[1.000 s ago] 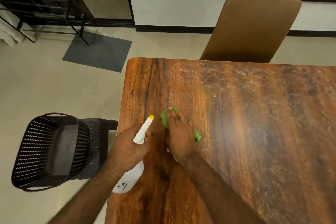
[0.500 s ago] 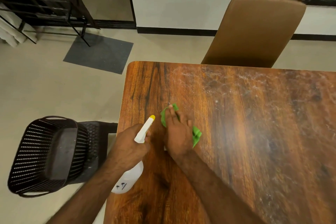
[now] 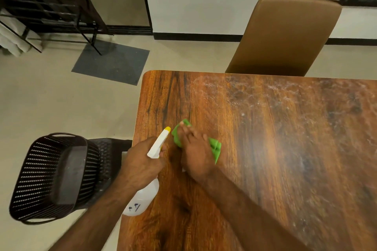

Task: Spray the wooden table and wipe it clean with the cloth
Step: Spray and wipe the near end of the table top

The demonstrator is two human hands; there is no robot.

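The wooden table (image 3: 275,149) fills the right half of the head view, with whitish spray marks across its far and right parts. My left hand (image 3: 140,163) grips a white spray bottle (image 3: 142,199) by its neck, the yellow nozzle pointing away over the table's left edge. My right hand (image 3: 195,149) lies flat with straight fingers on a green cloth (image 3: 215,147) and presses it to the wood near the left edge. Most of the cloth is hidden under that hand.
A black perforated basket (image 3: 51,177) stands on a dark stool left of the table. A brown chair (image 3: 285,36) is pushed to the table's far side. A grey mat (image 3: 111,64) and a black metal rack (image 3: 40,6) are on the floor at far left.
My right hand with the cloth has slid slightly away from me along the table. My left hand with the bottle has held its place.
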